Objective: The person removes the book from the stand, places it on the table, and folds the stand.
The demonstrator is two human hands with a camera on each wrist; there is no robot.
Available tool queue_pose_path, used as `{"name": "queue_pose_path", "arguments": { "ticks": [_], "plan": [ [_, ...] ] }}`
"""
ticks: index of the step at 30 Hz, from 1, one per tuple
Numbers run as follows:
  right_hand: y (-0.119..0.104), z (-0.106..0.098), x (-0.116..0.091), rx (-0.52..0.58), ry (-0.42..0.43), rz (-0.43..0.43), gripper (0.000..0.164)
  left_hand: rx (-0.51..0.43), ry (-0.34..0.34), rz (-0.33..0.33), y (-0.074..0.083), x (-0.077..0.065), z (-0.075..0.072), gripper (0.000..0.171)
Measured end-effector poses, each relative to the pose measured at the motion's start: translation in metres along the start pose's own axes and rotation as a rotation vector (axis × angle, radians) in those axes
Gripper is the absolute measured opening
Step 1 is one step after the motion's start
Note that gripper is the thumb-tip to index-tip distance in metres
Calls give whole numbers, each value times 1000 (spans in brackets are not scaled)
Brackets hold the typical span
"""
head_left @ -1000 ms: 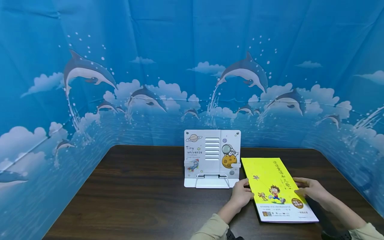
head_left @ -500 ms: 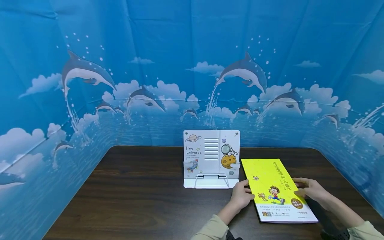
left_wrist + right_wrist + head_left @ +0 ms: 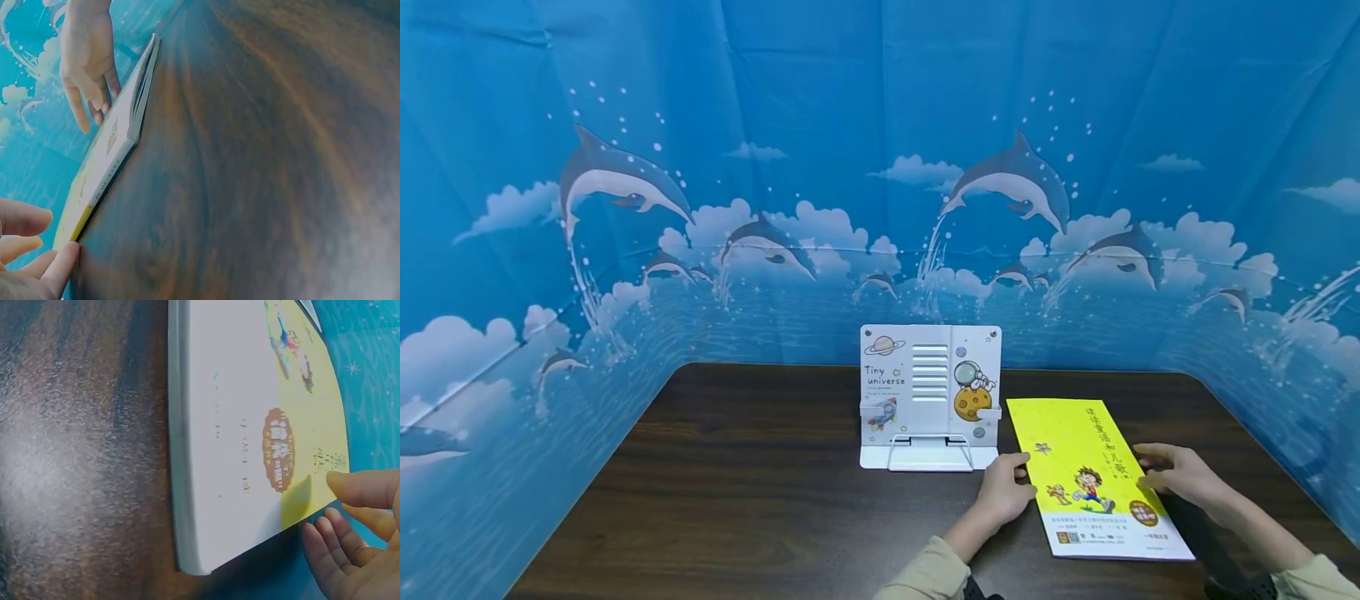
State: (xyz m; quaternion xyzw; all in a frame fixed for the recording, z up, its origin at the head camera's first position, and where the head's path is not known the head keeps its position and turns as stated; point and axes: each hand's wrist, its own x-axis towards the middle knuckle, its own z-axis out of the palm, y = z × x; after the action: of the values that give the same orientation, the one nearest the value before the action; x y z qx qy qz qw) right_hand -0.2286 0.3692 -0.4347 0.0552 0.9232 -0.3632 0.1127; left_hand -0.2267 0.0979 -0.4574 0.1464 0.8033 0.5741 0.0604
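Note:
A yellow and white children's book [image 3: 1078, 467] lies face up, slightly slanted, on the dark wooden table [image 3: 737, 483]. My left hand [image 3: 1006, 490] is at its spine; in the left wrist view a fingertip [image 3: 67, 253] touches the spine's lower edge, thumb and other fingers apart. On the opposite side my right hand [image 3: 1183, 475] is beside the page edge. Its thumb [image 3: 353, 486] meets the cover's rim in the right wrist view, while the other fingers hang loosely below, seemingly clear of the book. A white book stand [image 3: 930, 396] with space drawings stands upright left of the book.
The stand has a wire support [image 3: 930, 450] at its front, close to my left hand. A blue dolphin-print curtain [image 3: 820, 167] hangs behind and around the table. Bare tabletop stretches left of the stand.
The book has shifted very slightly right and towards me at its far end, its spine edge showing less. Both hands stay nearly in place.

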Motion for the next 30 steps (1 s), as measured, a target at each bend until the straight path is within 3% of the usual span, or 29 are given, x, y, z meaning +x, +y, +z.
{"name": "queue_pose_path", "arguments": {
  "ticks": [7, 16, 23, 26, 30],
  "plan": [
    [-12, -5, -2, -4, 24, -55, 67, 62, -77, 22, 5, -5, -22, 37],
    [-32, -2, -2, 14, 32, -172, 61, 34, -133, 104, 3, -9, -73, 31],
    [-61, 5, 1, 58, 12, -216, 57, 20, -14, 186, -4, -19, -138, 31],
    [-74, 9, 3, 84, -2, -242, 56, 68, 57, 209, -10, -22, -168, 30],
    [-93, 18, 5, 124, -16, -264, 53, 152, 183, 187, -19, -23, -200, 26]
  ]
}}
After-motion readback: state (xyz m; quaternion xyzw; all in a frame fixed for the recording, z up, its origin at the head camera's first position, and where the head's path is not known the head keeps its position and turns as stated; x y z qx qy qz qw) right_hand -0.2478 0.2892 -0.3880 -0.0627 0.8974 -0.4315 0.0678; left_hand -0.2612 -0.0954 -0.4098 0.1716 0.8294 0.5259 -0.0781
